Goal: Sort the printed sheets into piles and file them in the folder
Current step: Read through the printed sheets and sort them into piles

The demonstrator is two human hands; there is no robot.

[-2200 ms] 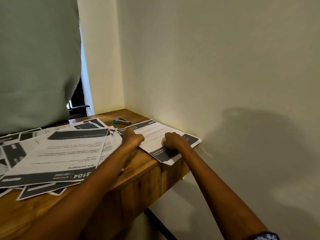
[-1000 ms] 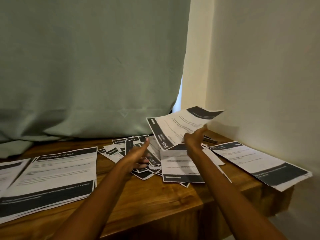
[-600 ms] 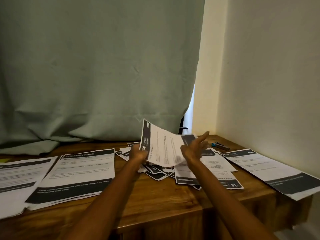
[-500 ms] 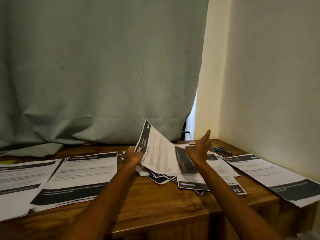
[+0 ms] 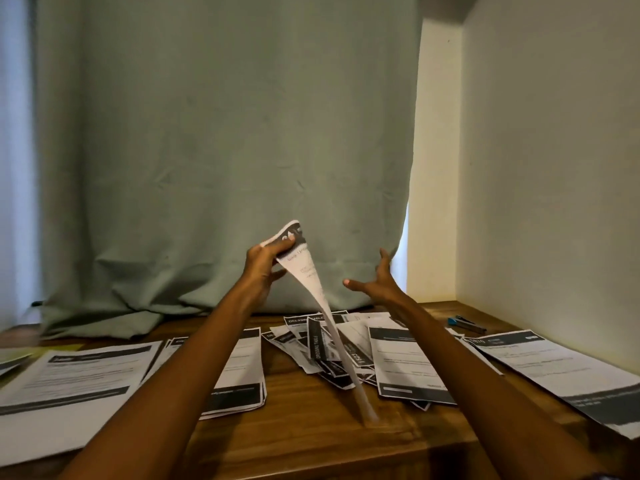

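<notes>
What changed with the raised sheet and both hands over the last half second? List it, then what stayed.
The left hand lifted the sheet higher by its top edge, so it now hangs edge-on. The right hand let go and is spread open beside it. The piles on the table stayed put.

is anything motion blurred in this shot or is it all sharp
Head view: the sheet pinched by the left hand smears into a streak toward the table; the open right hand is slightly soft; the sorted piles stay fairly sharp.
</notes>
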